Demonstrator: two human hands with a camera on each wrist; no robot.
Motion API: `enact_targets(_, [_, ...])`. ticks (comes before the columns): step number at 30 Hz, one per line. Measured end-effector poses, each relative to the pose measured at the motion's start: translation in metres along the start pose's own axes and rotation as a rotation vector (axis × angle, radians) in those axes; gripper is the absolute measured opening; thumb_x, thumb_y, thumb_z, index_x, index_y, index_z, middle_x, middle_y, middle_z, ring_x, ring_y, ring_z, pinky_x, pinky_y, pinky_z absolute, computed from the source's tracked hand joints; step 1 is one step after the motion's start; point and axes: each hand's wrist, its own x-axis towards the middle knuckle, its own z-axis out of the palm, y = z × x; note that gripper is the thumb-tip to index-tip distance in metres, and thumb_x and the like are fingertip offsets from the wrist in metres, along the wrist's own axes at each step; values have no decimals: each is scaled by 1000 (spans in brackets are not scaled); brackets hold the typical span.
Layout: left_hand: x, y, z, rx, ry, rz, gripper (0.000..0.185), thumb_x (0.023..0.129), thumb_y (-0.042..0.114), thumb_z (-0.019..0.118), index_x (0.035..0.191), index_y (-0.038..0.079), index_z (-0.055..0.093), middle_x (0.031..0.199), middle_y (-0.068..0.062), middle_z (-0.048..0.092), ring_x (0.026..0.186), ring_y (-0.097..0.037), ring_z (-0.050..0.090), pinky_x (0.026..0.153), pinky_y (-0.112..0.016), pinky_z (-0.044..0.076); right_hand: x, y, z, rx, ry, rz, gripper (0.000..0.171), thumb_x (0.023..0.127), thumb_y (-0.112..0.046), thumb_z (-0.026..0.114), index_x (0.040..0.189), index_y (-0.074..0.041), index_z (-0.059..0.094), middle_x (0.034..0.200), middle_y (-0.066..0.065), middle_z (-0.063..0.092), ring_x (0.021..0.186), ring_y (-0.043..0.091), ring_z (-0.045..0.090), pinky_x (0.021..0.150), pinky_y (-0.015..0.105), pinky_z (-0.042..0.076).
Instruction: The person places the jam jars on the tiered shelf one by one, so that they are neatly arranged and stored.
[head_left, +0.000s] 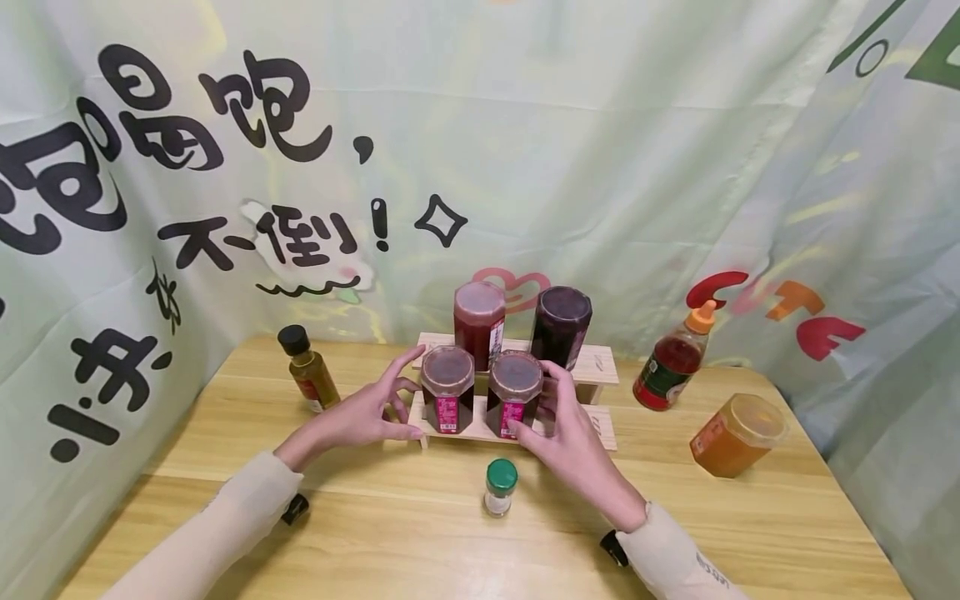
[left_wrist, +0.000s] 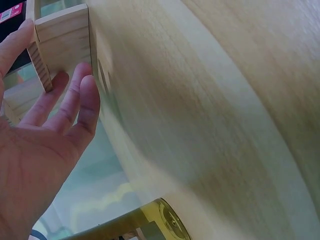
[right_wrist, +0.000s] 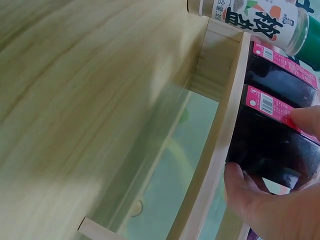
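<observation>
A stepped wooden rack (head_left: 480, 423) carries two dark jars with pink labels on its lower step, the left jar (head_left: 447, 392) and the right jar (head_left: 514, 396). My right hand (head_left: 573, 437) grips the right jar, its thumb on the pink label (right_wrist: 270, 104) and fingers at the side. At the rack's left end, my left hand (head_left: 367, 412) is spread with loosely bent fingers. In the left wrist view its thumb lies by the step's edge, and the other fingers (left_wrist: 89, 102) reach alongside the wooden end piece (left_wrist: 65, 40).
A red jar (head_left: 480, 321) and a dark purple jar (head_left: 561, 329) stand on the upper step. A green-capped shaker (head_left: 500, 487) is in front. An oil bottle (head_left: 311, 371) stands left; a red sauce bottle (head_left: 672, 362) and an orange jar (head_left: 735, 437) are right. Behind hangs a printed curtain (head_left: 637, 167).
</observation>
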Motion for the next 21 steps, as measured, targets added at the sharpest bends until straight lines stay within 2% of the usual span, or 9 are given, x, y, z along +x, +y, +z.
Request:
enact_targets(6, [0, 0, 0, 6, 3, -9, 124, 93, 27, 92, 175, 40, -1, 148, -19, 62, 95, -20, 72, 85, -45, 58, 0, 0, 1, -1, 5, 20, 95, 89, 2, 87, 163, -12, 29, 145, 22, 60, 133, 34, 62, 108, 47, 53])
enact_targets(11, [-1, 0, 1, 2, 4, 7, 123, 94, 25, 91, 176, 34, 0, 148, -22, 62, 96, -23, 72, 83, -45, 58, -3, 0, 0, -13, 28, 34, 95, 89, -2, 89, 162, -12, 30, 141, 20, 63, 128, 32, 65, 107, 45, 54])
enact_targets(21, [-1, 1, 0, 3, 10, -18, 124, 93, 26, 92, 175, 39, 0, 148, -20, 62, 95, -21, 72, 82, -43, 59, -11, -9, -7, 18, 71, -28, 92, 89, 0, 90, 161, -9, 33, 142, 17, 58, 127, 31, 65, 108, 48, 53])
